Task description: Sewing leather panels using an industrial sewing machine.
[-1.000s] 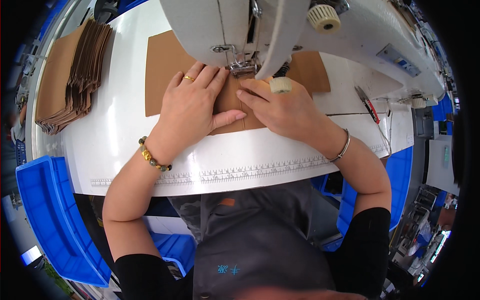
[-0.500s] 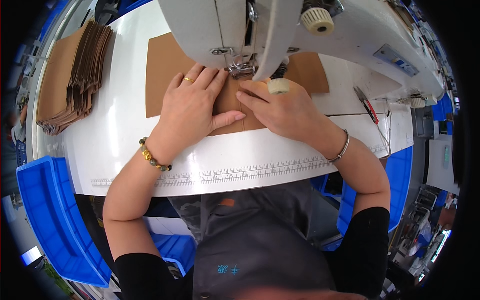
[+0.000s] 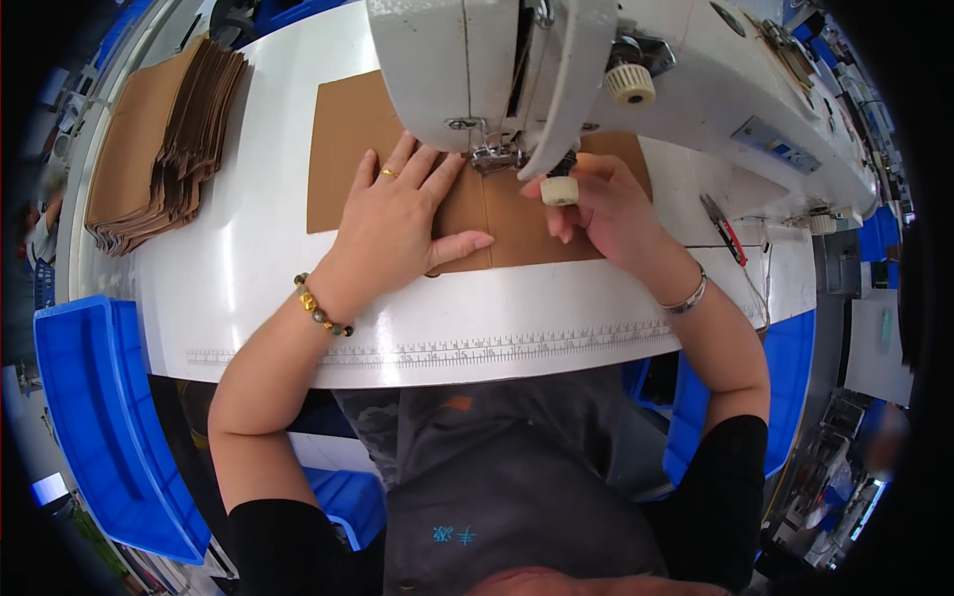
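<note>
A flat brown leather-like panel (image 3: 537,233) with a seam line down its middle lies under the sewing machine's presser foot (image 3: 495,159). My left hand (image 3: 397,214) rests open and flat on the panel's left part, fingers spread toward the foot, thumb pointing at the seam. Above the panel's right part, my right hand (image 3: 616,214) is raised off it, fingers loosely bent and apart beside a cream ribbed knob (image 3: 559,191). The knob and machine head hide some of those fingertips. I see nothing held in that hand.
A tall stack of brown panels (image 3: 149,149) stands at the left of the white table (image 3: 268,288). Red-handled snips (image 3: 725,230) lie at the right. Blue bins (image 3: 119,427) sit below the table edge. The white sewing machine (image 3: 457,60) overhangs the far side.
My right hand has lifted off the panel and moved right, near the knob. My left hand stays flat on the panel. The whole view has shifted slightly.
</note>
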Demonstrator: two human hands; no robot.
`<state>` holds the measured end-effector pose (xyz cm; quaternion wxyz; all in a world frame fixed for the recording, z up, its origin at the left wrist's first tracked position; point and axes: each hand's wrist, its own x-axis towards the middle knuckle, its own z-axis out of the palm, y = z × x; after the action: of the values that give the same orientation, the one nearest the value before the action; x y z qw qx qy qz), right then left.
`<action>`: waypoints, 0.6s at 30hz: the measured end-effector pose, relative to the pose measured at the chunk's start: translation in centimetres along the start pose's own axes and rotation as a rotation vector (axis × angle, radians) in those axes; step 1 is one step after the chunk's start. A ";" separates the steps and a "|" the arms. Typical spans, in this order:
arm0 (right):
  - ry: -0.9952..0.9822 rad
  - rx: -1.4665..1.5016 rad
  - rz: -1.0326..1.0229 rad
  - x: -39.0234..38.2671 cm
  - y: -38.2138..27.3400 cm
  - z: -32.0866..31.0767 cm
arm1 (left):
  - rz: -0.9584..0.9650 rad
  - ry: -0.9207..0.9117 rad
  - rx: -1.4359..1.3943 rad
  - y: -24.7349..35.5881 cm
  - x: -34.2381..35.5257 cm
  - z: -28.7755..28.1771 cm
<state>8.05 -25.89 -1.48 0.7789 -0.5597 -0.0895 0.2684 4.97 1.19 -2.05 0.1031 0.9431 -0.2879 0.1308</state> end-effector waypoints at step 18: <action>0.111 -0.851 -0.213 0.5 -0.7 0.2 | -0.157 -0.247 0.047 7.4 -11.7 -3.9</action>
<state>8.60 -25.64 -0.84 0.5060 -0.8318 -0.2071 0.0955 -9.33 2.26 -1.06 0.0548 0.9738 -0.2205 0.0122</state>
